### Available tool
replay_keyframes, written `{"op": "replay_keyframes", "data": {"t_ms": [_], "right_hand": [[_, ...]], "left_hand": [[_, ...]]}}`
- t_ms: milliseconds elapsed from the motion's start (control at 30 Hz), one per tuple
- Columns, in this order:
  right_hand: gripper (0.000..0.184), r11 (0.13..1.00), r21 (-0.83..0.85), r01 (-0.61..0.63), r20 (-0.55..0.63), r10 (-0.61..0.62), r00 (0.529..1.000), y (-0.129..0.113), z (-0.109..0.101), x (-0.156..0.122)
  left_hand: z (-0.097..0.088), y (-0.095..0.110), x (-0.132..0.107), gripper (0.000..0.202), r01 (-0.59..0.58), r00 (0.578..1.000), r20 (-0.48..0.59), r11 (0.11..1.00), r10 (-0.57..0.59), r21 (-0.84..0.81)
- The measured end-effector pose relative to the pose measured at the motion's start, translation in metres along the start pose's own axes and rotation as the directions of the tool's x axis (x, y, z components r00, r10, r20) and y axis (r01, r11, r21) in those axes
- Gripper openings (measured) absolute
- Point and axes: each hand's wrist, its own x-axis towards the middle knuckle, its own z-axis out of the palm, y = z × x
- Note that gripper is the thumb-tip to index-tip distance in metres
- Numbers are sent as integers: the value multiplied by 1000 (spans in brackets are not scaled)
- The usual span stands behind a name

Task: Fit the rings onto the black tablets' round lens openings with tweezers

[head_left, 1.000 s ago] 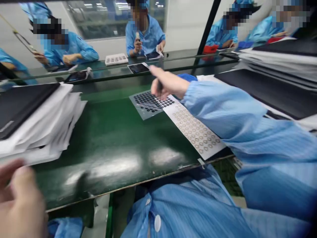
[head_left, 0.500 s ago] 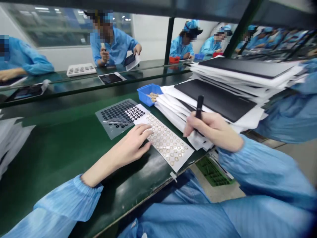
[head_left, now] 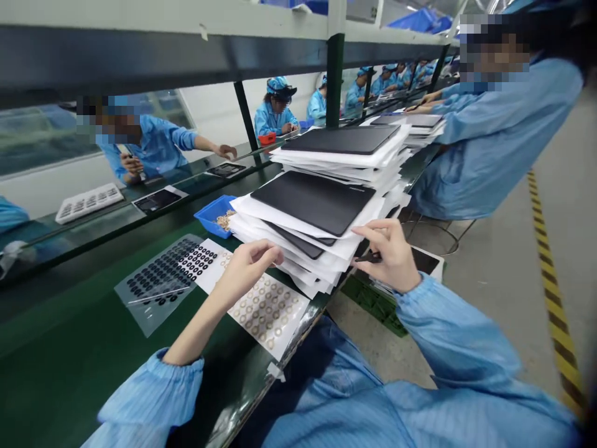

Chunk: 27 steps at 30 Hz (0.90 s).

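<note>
My left hand has its fingers curled and the thumb close to the index, can't tell if they're pinching anything. It's hanging over the ring sheet, right by the near stack. My right hand is gripping a dark pen low in the fingers, while the upper fingertips stick out apart from that grip, right at the edge of the white paper. Can't tell if they're really touching it

On top of that near stack is a black panel, lying flat on the paper, between and a bit beyond my hands. The ring sheet's on the table, partly hidden by my left hand, and the dot sheet is at its far end. Blue bin with tan bits in it sits just beside the stack. Green crate is down below my right hand. Further out there's a second stack, then a co-worker off to the right
</note>
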Motion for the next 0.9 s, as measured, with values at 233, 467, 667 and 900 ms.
{"op": "replay_keyframes", "data": {"t_ms": [233, 467, 667, 900], "right_hand": [[25, 980, 55, 190, -171, -178, 969, 1, 22, 23], [12, 953, 135, 269, -273, -226, 935, 1, 23, 47], [14, 938, 197, 286, -396, -191, 898, 2, 27, 78], [16, 932, 119, 343, -302, -295, 906, -3, 32, 72]], "left_hand": [[10, -2, 1, 38, 124, 992, 39, 982, -119, -140], [19, 13, -4, 53, 284, 947, 231, 921, -225, -267], [29, 37, 14, 61, 427, 900, 256, 587, -354, -688], [51, 60, 75, 13, 68, 867, -240, 580, -436, -812]]}}
